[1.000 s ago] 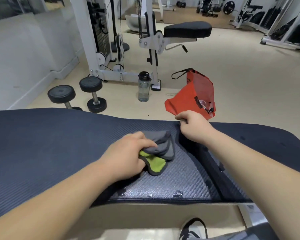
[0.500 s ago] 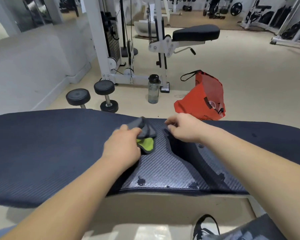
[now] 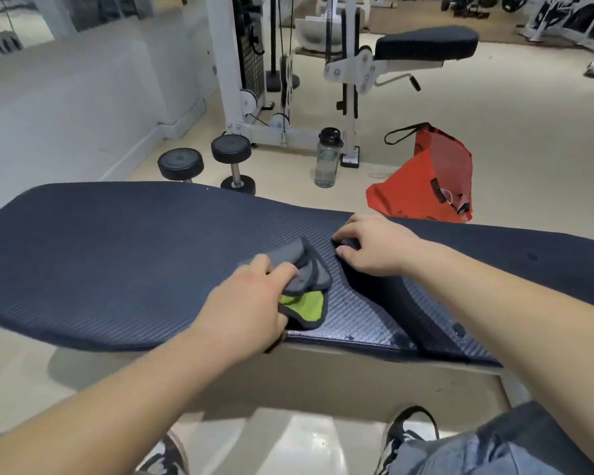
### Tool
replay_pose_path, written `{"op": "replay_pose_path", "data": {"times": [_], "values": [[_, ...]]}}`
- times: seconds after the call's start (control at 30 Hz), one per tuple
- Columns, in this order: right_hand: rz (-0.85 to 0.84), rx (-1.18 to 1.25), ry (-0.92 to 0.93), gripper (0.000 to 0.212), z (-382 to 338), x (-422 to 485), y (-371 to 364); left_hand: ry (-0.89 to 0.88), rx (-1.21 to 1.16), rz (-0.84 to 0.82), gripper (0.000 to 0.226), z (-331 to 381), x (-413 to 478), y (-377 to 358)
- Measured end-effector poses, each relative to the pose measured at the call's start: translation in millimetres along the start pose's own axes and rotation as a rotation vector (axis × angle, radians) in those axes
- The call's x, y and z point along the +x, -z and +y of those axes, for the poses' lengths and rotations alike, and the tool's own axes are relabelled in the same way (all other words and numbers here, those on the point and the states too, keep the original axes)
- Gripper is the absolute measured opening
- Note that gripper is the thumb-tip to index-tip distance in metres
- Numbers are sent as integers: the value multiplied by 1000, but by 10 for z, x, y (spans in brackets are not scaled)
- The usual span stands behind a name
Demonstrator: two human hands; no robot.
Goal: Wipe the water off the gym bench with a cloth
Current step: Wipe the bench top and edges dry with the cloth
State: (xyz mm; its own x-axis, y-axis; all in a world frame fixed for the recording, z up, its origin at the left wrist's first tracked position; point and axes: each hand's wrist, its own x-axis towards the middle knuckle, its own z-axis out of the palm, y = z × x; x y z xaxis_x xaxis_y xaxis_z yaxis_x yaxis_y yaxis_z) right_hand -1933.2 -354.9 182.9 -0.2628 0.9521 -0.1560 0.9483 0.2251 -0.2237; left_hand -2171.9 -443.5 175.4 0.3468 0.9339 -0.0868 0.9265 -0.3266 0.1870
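Left hand (image 3: pixel 251 303) grips the cloth (image 3: pixel 309 269); right hand (image 3: pixel 374 248) pinches back the mat (image 3: pixel 117 252). Droplets (image 3: pixel 349 336) lie bodyward between both hands, nearer the left.

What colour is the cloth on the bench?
The cloth is grey with a bright lime-green inner face, seen in the head view, gripped by the left hand.

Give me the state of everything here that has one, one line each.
cloth: bunched, gripped by the left hand, pressed on the bench.
bench: partly uncovered, water drops near its front edge.
mat: edge peeled back, held by the right hand.
bottle: upright, capped.
bag: slumped on the floor.
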Motion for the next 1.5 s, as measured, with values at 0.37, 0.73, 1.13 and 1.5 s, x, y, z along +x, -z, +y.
{"op": "replay_pose_path", "data": {"times": [0.37,0.73,1.13,1.5], "values": [[92,65,-29,35,-36,-60,1,-156,-29,-52,46,386,-109,-45],[203,121,-153,36,622,-444,132,-201,-3,-85,30,927,-180,-94],[207,275,-415,47,1298,-676,179,-107,-38,-69,34,978,239,-93],[76,218,-299,46,1275,-467,241,-61,-101,-8,42,1167,650,-138]]}}
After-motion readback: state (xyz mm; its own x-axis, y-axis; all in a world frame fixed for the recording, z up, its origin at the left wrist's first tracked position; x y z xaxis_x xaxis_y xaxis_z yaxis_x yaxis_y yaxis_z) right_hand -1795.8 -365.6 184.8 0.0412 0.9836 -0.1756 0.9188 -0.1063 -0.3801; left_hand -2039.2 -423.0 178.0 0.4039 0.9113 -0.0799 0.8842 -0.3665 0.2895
